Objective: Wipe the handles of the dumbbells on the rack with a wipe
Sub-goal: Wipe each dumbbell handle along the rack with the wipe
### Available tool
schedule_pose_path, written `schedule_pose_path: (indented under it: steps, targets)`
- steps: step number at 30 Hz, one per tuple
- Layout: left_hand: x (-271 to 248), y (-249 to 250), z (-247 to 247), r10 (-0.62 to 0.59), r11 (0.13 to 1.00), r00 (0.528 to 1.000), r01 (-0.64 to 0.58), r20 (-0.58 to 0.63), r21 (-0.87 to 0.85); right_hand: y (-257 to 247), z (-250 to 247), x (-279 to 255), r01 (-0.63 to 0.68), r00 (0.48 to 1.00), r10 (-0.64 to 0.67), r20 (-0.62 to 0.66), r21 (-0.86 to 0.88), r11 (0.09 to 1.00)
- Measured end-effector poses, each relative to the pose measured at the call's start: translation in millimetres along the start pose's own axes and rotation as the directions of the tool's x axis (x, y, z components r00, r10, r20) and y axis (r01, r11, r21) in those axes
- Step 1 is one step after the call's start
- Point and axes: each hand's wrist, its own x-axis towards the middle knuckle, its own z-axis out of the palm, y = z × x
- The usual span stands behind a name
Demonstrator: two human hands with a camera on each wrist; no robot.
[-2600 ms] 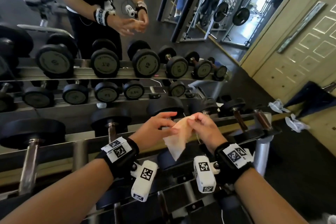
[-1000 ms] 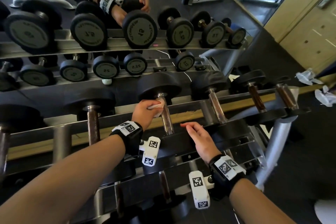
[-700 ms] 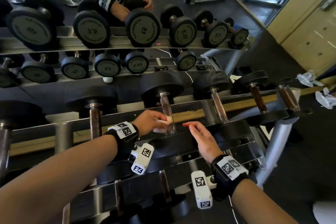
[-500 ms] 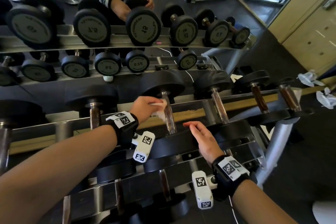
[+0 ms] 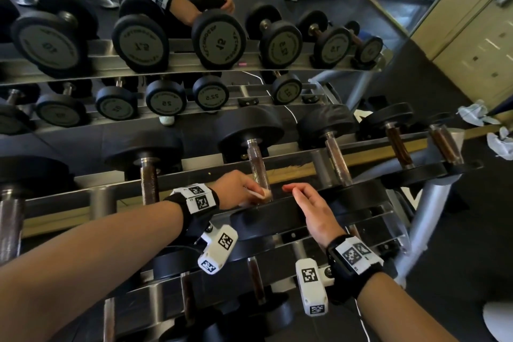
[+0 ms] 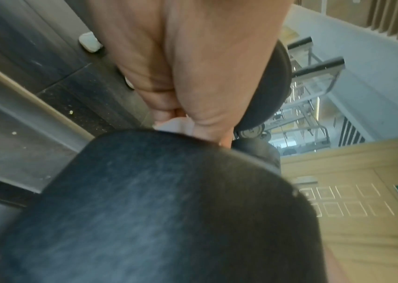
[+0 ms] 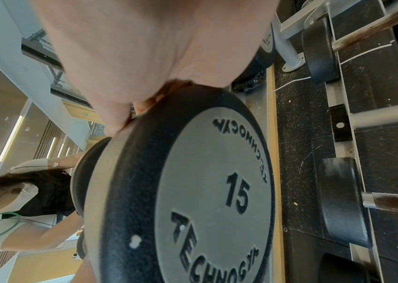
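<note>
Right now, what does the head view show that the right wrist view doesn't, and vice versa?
Head view only: the left hand holding the wipe against the low end of a dumbbell handle, and the right hand's fingers straight over the near weight head.

Right wrist view only: that weight head's end face, printed 15.

Both: the right hand resting on that weight head, and the steel rack with neighbouring rusty handles.

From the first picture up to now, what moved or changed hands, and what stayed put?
The wipe, first held by both hands, is now in the left hand alone, rubbing up and down the dumbbell handle. The right hand let go and rests on the near weight head. The dumbbells kept their places.
</note>
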Motion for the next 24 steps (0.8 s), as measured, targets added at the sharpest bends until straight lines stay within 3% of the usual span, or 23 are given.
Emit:
schedule_pose_path:
  steps: [2,4,7,9,12,14,17,20,22,24]
  targets:
    - [3,2,-8,-0.012,0.994,0.999,0.007,-0.046,-0.109,-1,0,0,-0.003,1.000,0.004,-0.007,0.012,1.000]
    - [7,3,-15,-0.016,0.970,0.985,-0.026,-0.172,-0.240,-1,1,0,-0.009,1.000,0.009,-0.007,0.019,1.000]
    - [12,2,-17,-0.026,0.954,0.947,-0.072,-0.319,-0.293,-1,1,-1,-0.012,1.000,0.013,-0.007,0.012,1.000]
    - [12,0,-12,-0.024,0.956,0.954,-0.066,-0.298,-0.287,-1,0,-1,-0.010,1.000,0.010,0.000,0.002,1.000]
    - [8,-1,-6,0.008,0.984,0.994,-0.028,-0.112,-0.178,0,0,-1,-0.012,1.000,0.012,0.000,-0.008,1.000]
    - [6,4,-8,0.014,0.996,0.998,-0.019,-0.061,-0.089,1,0,-1,-0.013,1.000,0.012,-0.006,-0.009,1.000]
    - [8,13,-20,0.010,0.995,0.973,-0.031,-0.232,-0.090,1,0,-1,-0.010,1.000,0.010,-0.006,-0.009,1.000]
    - [11,13,-30,-0.017,0.992,0.869,-0.047,-0.495,-0.117,2,0,0,-0.013,1.000,0.013,-0.006,-0.013,1.000]
    - [11,12,-28,0.001,0.996,0.845,-0.049,-0.535,-0.076,2,0,0,-0.012,1.000,0.012,-0.010,-0.008,1.000]
    - [10,12,-19,0.024,0.997,0.876,-0.054,-0.482,-0.048,2,1,0,-0.009,1.000,0.009,-0.010,-0.006,1.000]
